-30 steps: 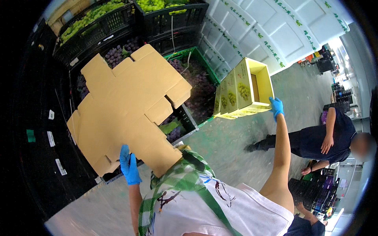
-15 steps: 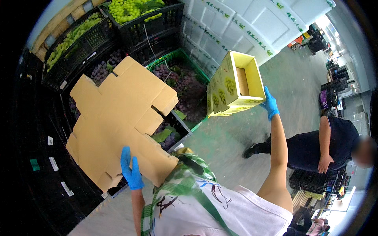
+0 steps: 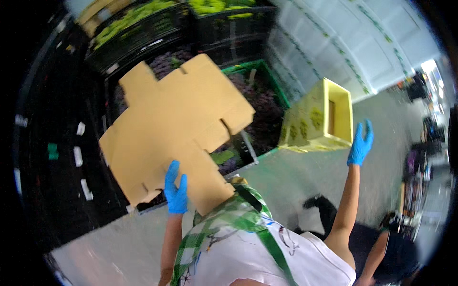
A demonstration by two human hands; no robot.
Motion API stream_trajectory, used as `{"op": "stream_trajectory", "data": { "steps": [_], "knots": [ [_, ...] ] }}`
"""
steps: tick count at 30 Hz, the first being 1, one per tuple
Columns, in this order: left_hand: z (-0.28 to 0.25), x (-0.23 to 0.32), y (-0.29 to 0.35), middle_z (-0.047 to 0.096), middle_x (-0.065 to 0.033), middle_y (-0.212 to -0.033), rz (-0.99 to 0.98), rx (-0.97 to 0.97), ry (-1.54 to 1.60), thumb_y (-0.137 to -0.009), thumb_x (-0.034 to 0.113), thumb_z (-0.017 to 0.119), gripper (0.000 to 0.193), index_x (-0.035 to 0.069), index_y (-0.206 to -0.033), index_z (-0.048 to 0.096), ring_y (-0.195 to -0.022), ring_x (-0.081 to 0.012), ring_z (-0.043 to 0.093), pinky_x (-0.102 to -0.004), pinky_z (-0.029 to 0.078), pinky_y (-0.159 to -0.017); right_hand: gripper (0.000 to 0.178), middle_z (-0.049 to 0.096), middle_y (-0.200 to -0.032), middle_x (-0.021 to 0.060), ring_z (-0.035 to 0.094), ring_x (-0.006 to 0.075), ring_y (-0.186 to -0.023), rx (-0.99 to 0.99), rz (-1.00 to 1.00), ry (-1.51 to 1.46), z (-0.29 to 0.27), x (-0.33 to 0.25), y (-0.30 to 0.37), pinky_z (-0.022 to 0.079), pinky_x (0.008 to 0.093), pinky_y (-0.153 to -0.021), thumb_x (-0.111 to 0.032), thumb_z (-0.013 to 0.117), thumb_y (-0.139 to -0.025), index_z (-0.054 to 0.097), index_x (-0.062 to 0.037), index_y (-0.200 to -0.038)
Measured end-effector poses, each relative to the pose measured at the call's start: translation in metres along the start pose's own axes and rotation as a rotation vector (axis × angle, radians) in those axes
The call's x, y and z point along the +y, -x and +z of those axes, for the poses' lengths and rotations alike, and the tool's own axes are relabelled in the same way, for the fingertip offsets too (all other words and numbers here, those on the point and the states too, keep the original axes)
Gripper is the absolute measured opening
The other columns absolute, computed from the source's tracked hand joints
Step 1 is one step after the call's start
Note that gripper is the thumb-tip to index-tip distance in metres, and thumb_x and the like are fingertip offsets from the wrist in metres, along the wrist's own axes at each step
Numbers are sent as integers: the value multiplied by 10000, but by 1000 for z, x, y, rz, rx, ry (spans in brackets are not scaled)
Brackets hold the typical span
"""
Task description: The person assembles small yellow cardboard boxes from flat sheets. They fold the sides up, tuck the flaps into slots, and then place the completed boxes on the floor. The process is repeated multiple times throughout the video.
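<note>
An unfolded flat of brown cardboard [image 3: 162, 124] with cut flaps lies across dark crates in front of me. My left hand [image 3: 176, 193], in a blue glove, is at its near edge with the fingers stretched and the thumb apart; I cannot tell how firmly it touches. To the right stands a yellow open box [image 3: 310, 121] with grapes printed on its side, its hollow facing right. Beside the box's right corner my right hand [image 3: 361, 145], also blue-gloved, is held out with spread fingers and nothing in it.
Dark grapes [image 3: 260, 112] fill a green-rimmed crate [image 3: 276, 86] behind the cardboard. Black crates [image 3: 234, 35] with green grapes are stacked at the back. White foam boxes [image 3: 343, 43] form a wall at the far right. A person in dark clothes [image 3: 391, 255] is at lower right.
My right hand has come off the yellow box, and its fingers have spread. The whole view has swung, so crates, cardboard and box appear farther right. My left hand stays by the cardboard.
</note>
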State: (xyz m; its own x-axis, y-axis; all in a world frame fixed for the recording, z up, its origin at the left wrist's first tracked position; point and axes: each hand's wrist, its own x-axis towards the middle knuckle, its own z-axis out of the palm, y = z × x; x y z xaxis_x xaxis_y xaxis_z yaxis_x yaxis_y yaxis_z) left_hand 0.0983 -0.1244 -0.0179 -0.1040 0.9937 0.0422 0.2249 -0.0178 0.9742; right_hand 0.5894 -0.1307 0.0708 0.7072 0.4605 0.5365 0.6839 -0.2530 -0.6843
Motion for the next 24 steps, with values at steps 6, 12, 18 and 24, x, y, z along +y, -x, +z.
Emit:
{"op": "stream_trajectory", "data": {
  "steps": [6,12,18,24],
  "knots": [
    [-58,-32,2,471,-154,-1102,48,289,-658,-754,69,526,322,10,-1066,473,-1028,-275,442,-358,326,-888,363,459,-1143,152,433,227,-1068,-755,-307,-260,92,-116,91,339,319,-894,-124,544,-777,458,-3,-1109],
    [-161,-128,-16,446,-199,-1105,93,648,-1117,-790,186,514,380,-8,-1102,415,-1036,-329,408,-411,338,-846,583,322,-1238,222,331,327,-1139,-896,-409,-79,247,-112,138,303,373,-933,-353,500,-784,348,54,-1174],
    [-207,-129,-46,499,-225,-1038,-492,585,-600,-813,366,440,476,0,-1117,425,-939,-363,480,-394,389,-776,779,448,-1127,233,443,346,-1034,-1182,-27,202,302,-116,129,378,385,-846,-561,438,-731,326,58,-1190],
    [-210,-104,-51,586,-117,-888,-509,608,-609,-786,347,501,447,1,-1068,506,-721,-176,540,-288,423,-649,735,492,-1098,193,495,259,-987,-1152,244,-225,288,-105,101,383,320,-823,-467,559,-714,359,82,-1159]
  ]
}}
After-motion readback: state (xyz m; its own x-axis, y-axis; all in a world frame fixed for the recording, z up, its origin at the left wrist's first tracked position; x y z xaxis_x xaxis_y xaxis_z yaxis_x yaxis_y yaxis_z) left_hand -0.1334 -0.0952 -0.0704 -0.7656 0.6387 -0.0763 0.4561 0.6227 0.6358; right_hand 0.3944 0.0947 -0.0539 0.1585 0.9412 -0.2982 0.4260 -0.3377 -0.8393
